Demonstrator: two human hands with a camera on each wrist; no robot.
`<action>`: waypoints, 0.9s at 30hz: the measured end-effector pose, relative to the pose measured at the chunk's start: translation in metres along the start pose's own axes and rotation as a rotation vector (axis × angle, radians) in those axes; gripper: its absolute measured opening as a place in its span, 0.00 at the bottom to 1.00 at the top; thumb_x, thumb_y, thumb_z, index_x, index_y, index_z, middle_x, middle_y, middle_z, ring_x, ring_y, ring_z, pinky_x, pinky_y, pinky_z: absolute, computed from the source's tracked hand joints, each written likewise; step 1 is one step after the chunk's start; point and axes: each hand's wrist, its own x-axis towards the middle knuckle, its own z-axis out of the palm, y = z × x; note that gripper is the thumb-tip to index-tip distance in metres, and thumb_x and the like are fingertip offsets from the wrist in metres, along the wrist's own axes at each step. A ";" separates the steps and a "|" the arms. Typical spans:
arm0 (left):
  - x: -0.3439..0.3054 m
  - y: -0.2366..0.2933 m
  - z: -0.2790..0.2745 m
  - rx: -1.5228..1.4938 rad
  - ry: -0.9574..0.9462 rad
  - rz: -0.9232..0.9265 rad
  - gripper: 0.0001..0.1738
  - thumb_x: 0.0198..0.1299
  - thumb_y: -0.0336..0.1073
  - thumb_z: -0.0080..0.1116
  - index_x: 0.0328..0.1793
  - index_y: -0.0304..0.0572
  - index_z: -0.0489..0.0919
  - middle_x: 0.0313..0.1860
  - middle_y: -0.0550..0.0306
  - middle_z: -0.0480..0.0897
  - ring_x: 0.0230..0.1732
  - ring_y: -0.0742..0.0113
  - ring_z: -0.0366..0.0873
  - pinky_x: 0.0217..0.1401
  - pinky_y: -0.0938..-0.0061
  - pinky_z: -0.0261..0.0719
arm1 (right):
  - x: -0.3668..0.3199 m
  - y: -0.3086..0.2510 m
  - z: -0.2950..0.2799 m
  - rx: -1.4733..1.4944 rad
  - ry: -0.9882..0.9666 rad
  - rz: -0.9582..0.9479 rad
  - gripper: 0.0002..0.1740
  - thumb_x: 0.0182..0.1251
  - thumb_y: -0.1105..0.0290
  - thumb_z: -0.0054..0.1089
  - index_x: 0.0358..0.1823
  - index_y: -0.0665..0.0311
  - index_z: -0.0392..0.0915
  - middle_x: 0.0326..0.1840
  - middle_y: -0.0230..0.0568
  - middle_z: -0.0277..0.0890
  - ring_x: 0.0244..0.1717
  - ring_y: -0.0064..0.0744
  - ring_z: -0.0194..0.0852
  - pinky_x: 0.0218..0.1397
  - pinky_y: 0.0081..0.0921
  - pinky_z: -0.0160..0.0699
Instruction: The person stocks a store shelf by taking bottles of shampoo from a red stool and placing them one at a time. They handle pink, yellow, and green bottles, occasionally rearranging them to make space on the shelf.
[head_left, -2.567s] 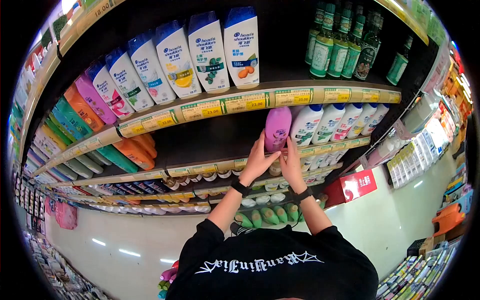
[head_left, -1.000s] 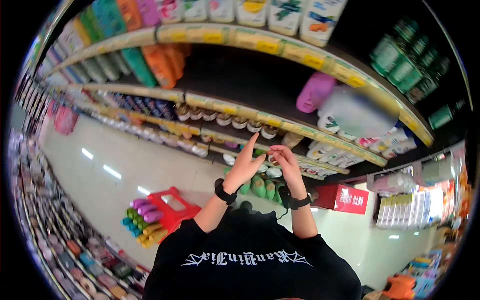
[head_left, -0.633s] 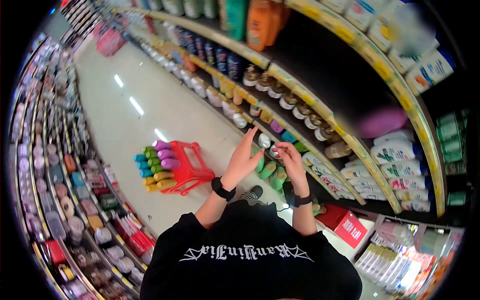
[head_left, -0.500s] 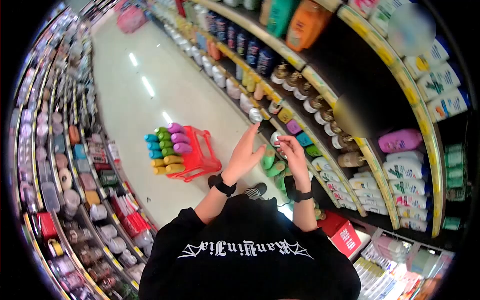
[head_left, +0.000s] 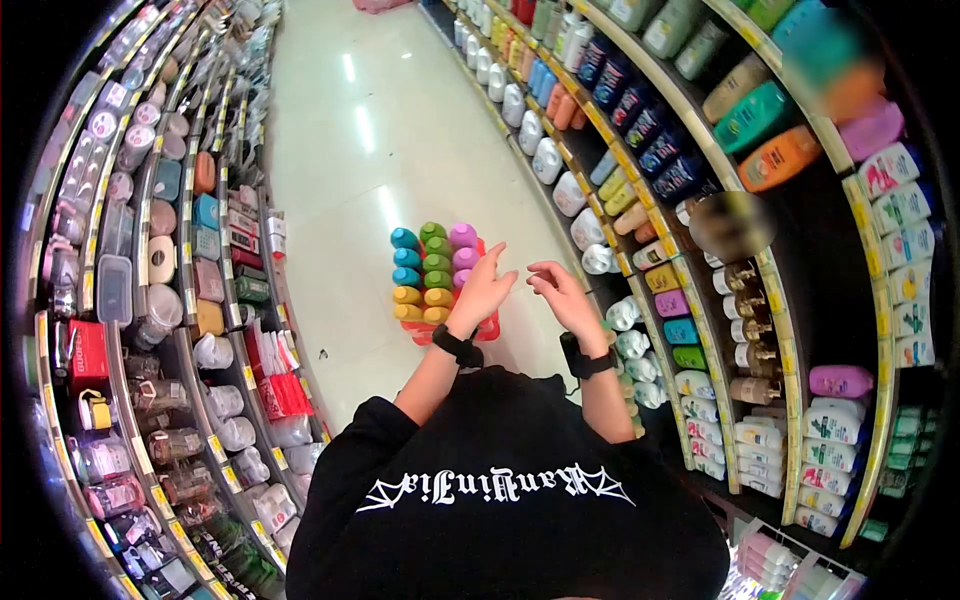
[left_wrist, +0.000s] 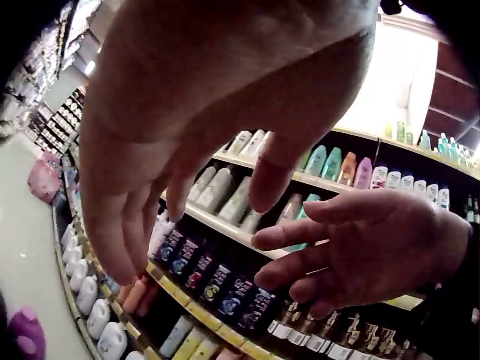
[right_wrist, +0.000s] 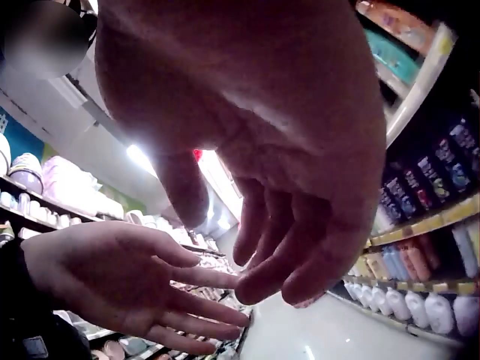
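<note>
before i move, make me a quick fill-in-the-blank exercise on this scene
1. Between them, the left hand and right hand hold ____.
2. In the head view, the green bottles have purple bottles directly to their right and ____ bottles directly to their left.
3. The shirt with white lettering is ____.

Missing words: nothing; blue; black.

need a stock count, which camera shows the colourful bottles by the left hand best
The head view: the colourful bottles show in rows, with the left hand covering part of the purple side. The left wrist view catches only a purple shape at lower left, probably some of them; the right wrist view shows none I can identify.
</note>
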 end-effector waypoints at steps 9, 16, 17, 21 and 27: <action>0.020 -0.119 -0.030 -0.087 0.155 -0.181 0.35 0.60 0.42 0.57 0.71 0.30 0.66 0.64 0.34 0.75 0.66 0.45 0.73 0.68 0.61 0.69 | 0.077 0.032 0.063 -0.414 -0.155 -0.015 0.16 0.68 0.66 0.57 0.54 0.64 0.74 0.40 0.50 0.82 0.40 0.41 0.82 0.47 0.33 0.79; 0.032 -0.110 -0.052 0.000 0.207 -0.352 0.33 0.61 0.43 0.57 0.70 0.30 0.68 0.60 0.35 0.79 0.62 0.47 0.77 0.65 0.63 0.72 | 0.129 0.092 0.099 -0.804 -0.305 -0.040 0.15 0.66 0.62 0.56 0.48 0.63 0.76 0.39 0.50 0.82 0.41 0.53 0.81 0.45 0.47 0.78; 0.037 -0.125 -0.048 -0.021 0.211 -0.400 0.33 0.60 0.41 0.55 0.69 0.30 0.69 0.58 0.35 0.80 0.61 0.47 0.78 0.64 0.62 0.73 | 0.133 0.107 0.101 -0.872 -0.323 -0.102 0.19 0.63 0.62 0.58 0.53 0.61 0.73 0.37 0.51 0.82 0.41 0.53 0.82 0.44 0.48 0.79; 0.050 -0.180 -0.026 -0.031 0.196 -0.527 0.31 0.59 0.42 0.51 0.66 0.31 0.72 0.57 0.34 0.81 0.59 0.44 0.79 0.63 0.60 0.74 | 0.143 0.148 0.107 -1.082 -0.470 -0.146 0.27 0.60 0.65 0.59 0.62 0.60 0.67 0.36 0.50 0.81 0.38 0.51 0.82 0.41 0.48 0.81; 0.058 -0.232 0.003 -0.035 0.166 -0.590 0.29 0.59 0.43 0.50 0.65 0.36 0.75 0.56 0.36 0.81 0.58 0.42 0.78 0.61 0.57 0.75 | 0.146 0.179 0.105 -1.092 -0.607 -0.188 0.31 0.56 0.66 0.63 0.61 0.63 0.67 0.39 0.51 0.80 0.38 0.51 0.82 0.39 0.45 0.82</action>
